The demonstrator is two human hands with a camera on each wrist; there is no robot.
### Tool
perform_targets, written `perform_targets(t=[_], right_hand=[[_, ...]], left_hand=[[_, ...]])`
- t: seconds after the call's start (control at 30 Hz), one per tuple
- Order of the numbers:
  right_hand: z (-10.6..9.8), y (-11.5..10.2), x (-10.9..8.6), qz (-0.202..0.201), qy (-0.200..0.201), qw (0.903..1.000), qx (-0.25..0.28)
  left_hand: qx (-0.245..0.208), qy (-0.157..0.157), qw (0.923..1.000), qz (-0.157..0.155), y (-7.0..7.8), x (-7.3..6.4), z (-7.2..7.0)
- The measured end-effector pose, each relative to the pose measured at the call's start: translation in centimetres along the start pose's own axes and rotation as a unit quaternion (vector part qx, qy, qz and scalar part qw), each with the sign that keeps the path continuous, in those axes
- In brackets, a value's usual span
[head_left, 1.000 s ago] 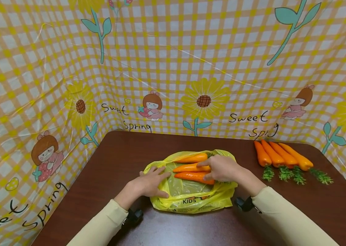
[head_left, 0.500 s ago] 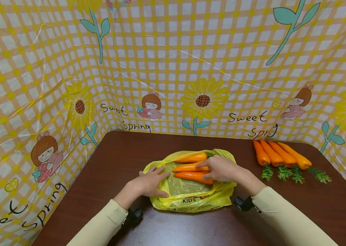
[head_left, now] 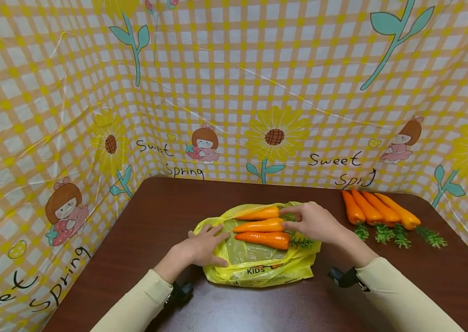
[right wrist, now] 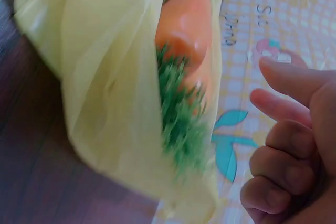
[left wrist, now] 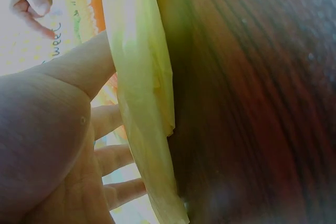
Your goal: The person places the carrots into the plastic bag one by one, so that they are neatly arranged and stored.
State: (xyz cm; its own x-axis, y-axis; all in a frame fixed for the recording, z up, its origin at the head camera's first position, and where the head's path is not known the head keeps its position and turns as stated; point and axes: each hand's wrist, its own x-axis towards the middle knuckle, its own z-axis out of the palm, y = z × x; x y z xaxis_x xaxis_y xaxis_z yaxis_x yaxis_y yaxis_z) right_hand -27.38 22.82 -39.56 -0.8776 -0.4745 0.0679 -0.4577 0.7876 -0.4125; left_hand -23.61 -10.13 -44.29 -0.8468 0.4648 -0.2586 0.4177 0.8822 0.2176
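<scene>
1. Partly hidden, three carrots (head_left: pixel 262 240) show inside the bag (head_left: pixel 259 276); it covers some greens (head_left: pixel 302 243).
2. The left hand (head_left: pixel 201 246) spreads against it, gripping nothing; the wrist view loses its fingertips.
3. The right hand (head_left: pixel 316 223) is empty, thumb and forefinger apart.

You see a crinkled, shiny yellow plastic bag (head_left: pixel 261 278), smooth, glossy tapered orange carrots (head_left: pixel 264 240) with rough-looking feathery green tops (head_left: pixel 302 243), a dark brown wood-grain desk (head_left: pixel 167 203) with a soft sheen, and creased, plastic-looking yellow-and-white checked sheeting (head_left: pixel 234 69).
</scene>
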Motion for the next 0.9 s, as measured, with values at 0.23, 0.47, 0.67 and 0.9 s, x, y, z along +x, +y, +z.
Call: perform_targets(t=[0.23, 0.47, 0.67, 0.9], right_hand=[[-1.1, 2.7, -0.7, 0.023, 0.078, 0.9964, 0.023], [-2.2, 5.2, -2.1, 0.077, 0.148, 0.9847, 0.048], [-2.6, 8.1, -3.1, 0.131, 0.177, 0.9731, 0.067], [-2.8, 10.6, -3.6, 0.184, 0.201, 0.9585, 0.084]], left_hand=[[-0.004, 0.000, 1.0000, -0.002, 0.0, -0.1, -0.3], [0.002, -0.003, 1.0000, 0.002, 0.0, -0.1, -0.1], [0.002, -0.005, 1.0000, 0.006, -0.1, -0.1, -0.1], [-0.015, -0.012, 0.9997, 0.013, -0.5, -0.1, -0.3]])
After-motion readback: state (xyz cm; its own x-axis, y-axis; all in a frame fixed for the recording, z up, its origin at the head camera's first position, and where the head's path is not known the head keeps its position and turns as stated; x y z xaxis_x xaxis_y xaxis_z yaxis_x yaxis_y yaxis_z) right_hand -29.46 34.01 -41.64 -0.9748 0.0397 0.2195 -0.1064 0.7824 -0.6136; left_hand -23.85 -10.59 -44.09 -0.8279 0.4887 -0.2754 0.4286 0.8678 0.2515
